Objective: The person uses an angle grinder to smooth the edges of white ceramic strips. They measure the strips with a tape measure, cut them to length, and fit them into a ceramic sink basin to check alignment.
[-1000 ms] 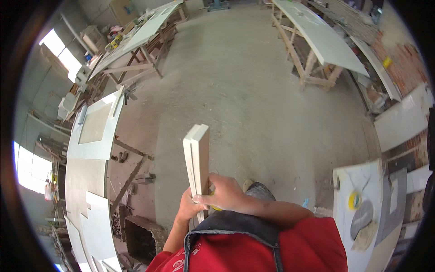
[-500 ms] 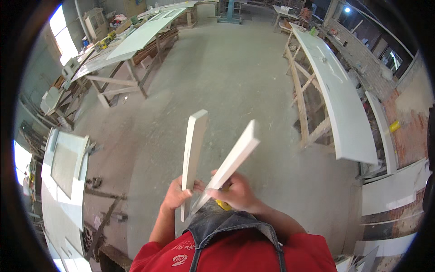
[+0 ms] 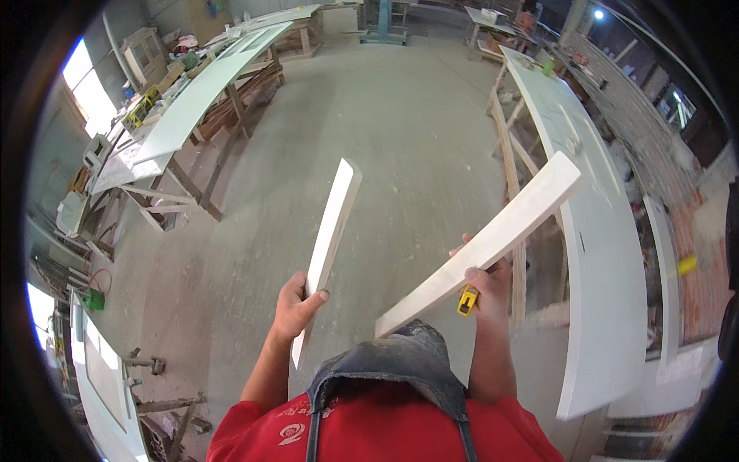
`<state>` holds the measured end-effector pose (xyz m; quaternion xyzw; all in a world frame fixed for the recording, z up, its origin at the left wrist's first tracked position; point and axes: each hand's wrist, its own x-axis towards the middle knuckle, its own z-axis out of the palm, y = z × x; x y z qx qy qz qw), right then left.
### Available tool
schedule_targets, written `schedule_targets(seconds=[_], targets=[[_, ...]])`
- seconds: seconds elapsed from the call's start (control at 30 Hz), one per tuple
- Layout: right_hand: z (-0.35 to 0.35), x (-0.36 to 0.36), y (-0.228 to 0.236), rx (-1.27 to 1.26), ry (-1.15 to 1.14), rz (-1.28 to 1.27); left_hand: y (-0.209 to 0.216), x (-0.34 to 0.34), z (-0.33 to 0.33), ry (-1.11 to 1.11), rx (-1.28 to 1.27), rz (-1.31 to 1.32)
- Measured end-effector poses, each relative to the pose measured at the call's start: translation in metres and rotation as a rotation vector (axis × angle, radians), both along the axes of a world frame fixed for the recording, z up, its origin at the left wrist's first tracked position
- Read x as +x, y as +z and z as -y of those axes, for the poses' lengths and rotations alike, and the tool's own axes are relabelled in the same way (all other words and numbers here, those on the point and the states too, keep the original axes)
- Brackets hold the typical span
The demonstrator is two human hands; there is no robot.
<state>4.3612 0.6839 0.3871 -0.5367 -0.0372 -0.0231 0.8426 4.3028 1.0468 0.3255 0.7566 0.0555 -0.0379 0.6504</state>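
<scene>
Fingers [image 3: 314, 299] of the left hand [image 3: 292, 312] pinch a narrow white strip [image 3: 331, 219], which slants up ahead and left of the dark apron [image 3: 385, 362]. Those of the right hand [image 3: 494, 283] are closed on a white board [image 3: 485, 239], angled ahead and right of the apron, with a yellow tool [image 3: 467, 300] beside the thumb. The 2 pieces stand apart. Right of the apron lies a long white panel [image 3: 604, 254]; far ahead and left of it, a pale tabletop [image 3: 204, 96].

Left hand [image 3: 295, 309], right hand [image 3: 490, 286] apart, both gripping
</scene>
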Motion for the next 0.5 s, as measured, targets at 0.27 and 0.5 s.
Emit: schedule_targets(seconds=[0.27,0.5], targets=[[0.036,0.283,0.024,-0.214,0.105,-0.047,0.034,0.222,0.046,0.173,0.017,-0.046],[0.068,0.495,-0.013,-0.289,0.033,-0.061,-0.004,0.459,0.058,0.03,-0.236,-0.07]])
